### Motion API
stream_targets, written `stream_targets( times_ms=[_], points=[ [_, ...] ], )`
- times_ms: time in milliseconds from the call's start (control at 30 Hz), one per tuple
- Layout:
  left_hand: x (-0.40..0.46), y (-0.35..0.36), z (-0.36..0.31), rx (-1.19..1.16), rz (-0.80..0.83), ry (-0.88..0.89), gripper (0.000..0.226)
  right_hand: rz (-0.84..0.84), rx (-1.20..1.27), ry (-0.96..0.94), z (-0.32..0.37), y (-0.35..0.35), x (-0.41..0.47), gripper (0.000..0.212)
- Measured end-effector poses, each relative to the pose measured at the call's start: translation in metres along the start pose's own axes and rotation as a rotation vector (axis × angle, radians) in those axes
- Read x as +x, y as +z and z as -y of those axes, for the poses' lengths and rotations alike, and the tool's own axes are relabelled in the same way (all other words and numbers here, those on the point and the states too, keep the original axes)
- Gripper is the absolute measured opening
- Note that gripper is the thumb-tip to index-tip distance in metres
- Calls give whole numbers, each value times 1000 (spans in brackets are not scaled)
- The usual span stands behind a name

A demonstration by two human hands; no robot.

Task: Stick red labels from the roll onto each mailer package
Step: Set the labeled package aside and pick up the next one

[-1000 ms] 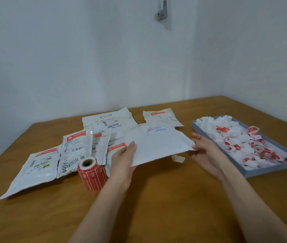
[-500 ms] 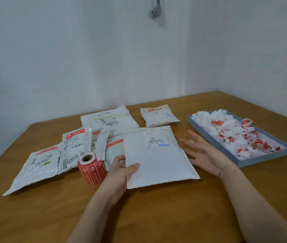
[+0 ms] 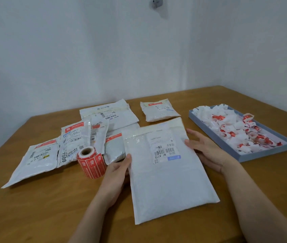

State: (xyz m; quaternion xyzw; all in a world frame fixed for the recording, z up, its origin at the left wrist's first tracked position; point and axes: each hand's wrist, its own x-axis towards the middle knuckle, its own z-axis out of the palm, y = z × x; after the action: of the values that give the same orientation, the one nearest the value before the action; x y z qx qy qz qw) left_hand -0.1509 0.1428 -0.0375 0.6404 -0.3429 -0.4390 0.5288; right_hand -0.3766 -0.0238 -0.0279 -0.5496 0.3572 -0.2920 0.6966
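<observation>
Currently white bubble mailer lies flat on the surface at frame centre, barcode label up. Left hand pinches its left edge, thumb on top. Right hand rests against its right edge, fingers straight. Red label roll stands just left of the left hand. Other mailers left-centre; blue tray of backing scraps at right.

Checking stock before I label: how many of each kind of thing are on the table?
Bubble mailer: 1
Other mailers: 6 distinguishable; the overlap may hide more
Red label roll: 1
Blue tray: 1
Total: 9
</observation>
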Motion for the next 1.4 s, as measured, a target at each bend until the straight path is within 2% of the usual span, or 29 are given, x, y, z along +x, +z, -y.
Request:
stream_targets(
  times_ms=[100,133,200,267,367,400,667,900,1000,1100,1167,1333,1400],
  points=[
    [4,-5,6,86,-102,14,74,-78,-50,-9,0,3,1,55],
    [5,-5,9,119,-118,17,77,-85,-84,-8,-1,4,0,43],
    [6,-5,13,159,-123,56,77,-73,-181,-5,-4,4,2,31],
    [6,-3,15,192,-140,112,70,-76,-246,6,-7,4,3,24],
    [6,2,14,248,-231,215,37,-86,-294,7,-8,4,3,19],
    [7,2,14,262,-253,239,33,-88,-314,7,-7,5,3,18],
    [15,0,21,511,-378,259,45,-101,-505,-50,-9,13,1,19],
    [17,3,24,689,-439,273,41,-149,-590,-38,-8,16,2,12],
    [14,1,22,748,-435,294,40,-218,-646,-63,-10,15,6,39],
    [11,-3,18,866,-458,319,40,-267,-773,-56,-6,18,6,46],
    [8,-5,14,925,-511,399,35,-288,-856,-57,-1,19,5,45],
    [4,-14,-3,898,-694,777,28,-279,-939,-125,27,38,1,42],
    [5,-23,-12,875,-719,845,27,-248,-946,-153,39,52,1,41]
  ],
)
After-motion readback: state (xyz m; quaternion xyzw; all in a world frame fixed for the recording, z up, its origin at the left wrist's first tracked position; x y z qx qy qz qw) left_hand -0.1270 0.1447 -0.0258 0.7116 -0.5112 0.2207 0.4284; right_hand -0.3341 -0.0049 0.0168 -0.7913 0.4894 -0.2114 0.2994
